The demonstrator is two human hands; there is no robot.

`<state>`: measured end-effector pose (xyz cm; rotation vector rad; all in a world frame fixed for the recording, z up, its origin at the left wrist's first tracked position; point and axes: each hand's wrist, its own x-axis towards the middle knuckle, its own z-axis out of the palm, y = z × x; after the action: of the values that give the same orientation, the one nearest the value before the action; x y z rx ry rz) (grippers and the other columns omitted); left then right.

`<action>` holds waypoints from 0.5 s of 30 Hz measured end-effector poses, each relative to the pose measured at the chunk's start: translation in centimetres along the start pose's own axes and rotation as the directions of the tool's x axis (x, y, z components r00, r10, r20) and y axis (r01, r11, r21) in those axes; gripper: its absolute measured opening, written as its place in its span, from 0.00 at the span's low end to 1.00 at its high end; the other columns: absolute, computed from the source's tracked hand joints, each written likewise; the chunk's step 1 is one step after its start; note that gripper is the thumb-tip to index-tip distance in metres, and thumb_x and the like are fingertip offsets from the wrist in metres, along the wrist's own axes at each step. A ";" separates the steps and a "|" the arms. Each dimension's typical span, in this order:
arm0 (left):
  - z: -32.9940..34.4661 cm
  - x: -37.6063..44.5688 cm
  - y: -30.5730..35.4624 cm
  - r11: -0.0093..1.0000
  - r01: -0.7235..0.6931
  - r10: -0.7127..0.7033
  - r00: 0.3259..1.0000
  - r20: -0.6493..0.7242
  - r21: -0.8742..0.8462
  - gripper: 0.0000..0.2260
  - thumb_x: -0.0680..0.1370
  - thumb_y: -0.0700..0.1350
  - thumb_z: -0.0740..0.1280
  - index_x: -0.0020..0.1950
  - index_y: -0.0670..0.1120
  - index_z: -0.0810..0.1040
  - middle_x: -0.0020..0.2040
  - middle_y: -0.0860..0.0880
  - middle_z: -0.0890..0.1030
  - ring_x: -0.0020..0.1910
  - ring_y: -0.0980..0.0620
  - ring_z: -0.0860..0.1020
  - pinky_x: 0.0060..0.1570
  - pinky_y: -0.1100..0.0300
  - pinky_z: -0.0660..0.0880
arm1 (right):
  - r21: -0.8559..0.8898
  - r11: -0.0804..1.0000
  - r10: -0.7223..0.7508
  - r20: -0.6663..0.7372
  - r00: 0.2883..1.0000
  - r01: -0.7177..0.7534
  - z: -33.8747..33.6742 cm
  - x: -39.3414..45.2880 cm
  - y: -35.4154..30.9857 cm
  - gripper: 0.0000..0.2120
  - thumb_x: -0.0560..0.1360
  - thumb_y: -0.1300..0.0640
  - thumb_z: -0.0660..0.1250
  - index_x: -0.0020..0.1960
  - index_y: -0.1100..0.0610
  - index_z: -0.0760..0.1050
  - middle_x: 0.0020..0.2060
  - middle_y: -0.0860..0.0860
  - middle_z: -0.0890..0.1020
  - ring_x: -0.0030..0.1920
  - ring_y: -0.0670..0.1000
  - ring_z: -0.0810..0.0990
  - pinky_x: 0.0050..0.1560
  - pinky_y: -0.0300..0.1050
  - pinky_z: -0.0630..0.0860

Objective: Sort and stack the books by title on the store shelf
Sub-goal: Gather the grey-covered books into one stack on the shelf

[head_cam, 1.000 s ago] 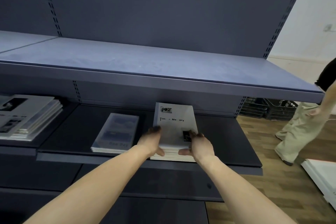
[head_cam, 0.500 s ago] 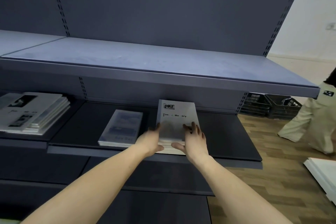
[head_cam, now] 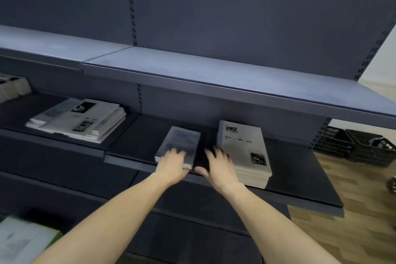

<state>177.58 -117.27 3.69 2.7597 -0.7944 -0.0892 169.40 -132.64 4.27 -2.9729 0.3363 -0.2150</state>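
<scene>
Here both hands have left the tall stack of white paperback books with black title lettering (head_cam: 243, 152), which they were squaring half a second ago, and have shifted toward the short stack of blue-grey glossy books (head_cam: 177, 144). The left hand (head_cam: 172, 164) rests on the near end of that blue-grey stack, fingers spread and fairly straight, pressing rather than gripping; motion blur hides whether the thumb hooks the near edge. The right hand (head_cam: 218, 164) hovers wide, fingers splayed, over the bare strip of dark grey metal shelf (head_cam: 300, 180) between the two stacks, holding nothing. The white stack lies just beyond this hand's little-finger side, and whether the fingertips brush its left edge cannot be told.

Compared with the earlier frames, the white stack sits flat with its edges roughly aligned, now untouched, which suggests that this title is finished. The blue-grey stack appears to be the next title to be straightened or added to.

Farther out past the left hand, on the neighbouring shelf bay, a fanned pile of white books with photo covers (head_cam: 79, 120) remains uneven and probably awaits sorting. The viewpoint has also swung so that this pile sits more centrally, and the passer-by seen earlier beyond the right hand is out of view.
</scene>
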 end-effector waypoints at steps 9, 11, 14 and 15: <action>-3.3 -2.6 -10.3 0.993 0.113 -0.109 0.991 -0.082 0.047 0.25 0.76 0.55 0.65 0.72 0.48 0.69 0.64 0.43 0.72 0.65 0.42 0.70 0.62 0.49 0.70 | -0.031 0.994 -0.100 0.017 0.995 0.100 1.8 2.4 -11.0 0.34 0.77 0.36 0.60 0.77 0.53 0.60 0.75 0.57 0.63 0.73 0.58 0.64 0.72 0.54 0.62; -4.1 -3.4 -13.2 0.989 0.140 -0.135 0.986 -0.099 0.047 0.26 0.77 0.55 0.65 0.74 0.49 0.67 0.66 0.43 0.72 0.66 0.43 0.69 0.64 0.50 0.69 | -0.028 0.994 -0.104 0.023 0.994 0.104 2.4 2.8 -13.9 0.34 0.78 0.36 0.60 0.77 0.53 0.59 0.75 0.58 0.62 0.74 0.58 0.62 0.73 0.54 0.61; -5.2 -4.9 -17.6 0.984 0.175 -0.169 0.979 -0.115 0.042 0.26 0.78 0.55 0.65 0.74 0.48 0.67 0.67 0.44 0.71 0.68 0.43 0.68 0.66 0.50 0.67 | -0.002 0.993 -0.119 0.034 0.992 0.119 3.5 3.4 -18.9 0.35 0.78 0.36 0.60 0.78 0.53 0.58 0.77 0.58 0.59 0.75 0.58 0.60 0.74 0.55 0.61; -5.5 -5.4 -19.2 0.982 0.187 -0.182 0.976 -0.117 0.034 0.26 0.78 0.55 0.65 0.74 0.48 0.67 0.68 0.44 0.71 0.69 0.43 0.68 0.67 0.50 0.67 | 0.013 0.992 -0.127 0.042 0.991 0.127 3.9 3.6 -20.6 0.35 0.78 0.36 0.60 0.78 0.54 0.58 0.77 0.58 0.57 0.76 0.59 0.59 0.74 0.55 0.60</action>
<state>183.56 -97.50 3.69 2.8452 -0.5156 0.0500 177.80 -113.10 4.09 -2.9863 0.1408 -0.1661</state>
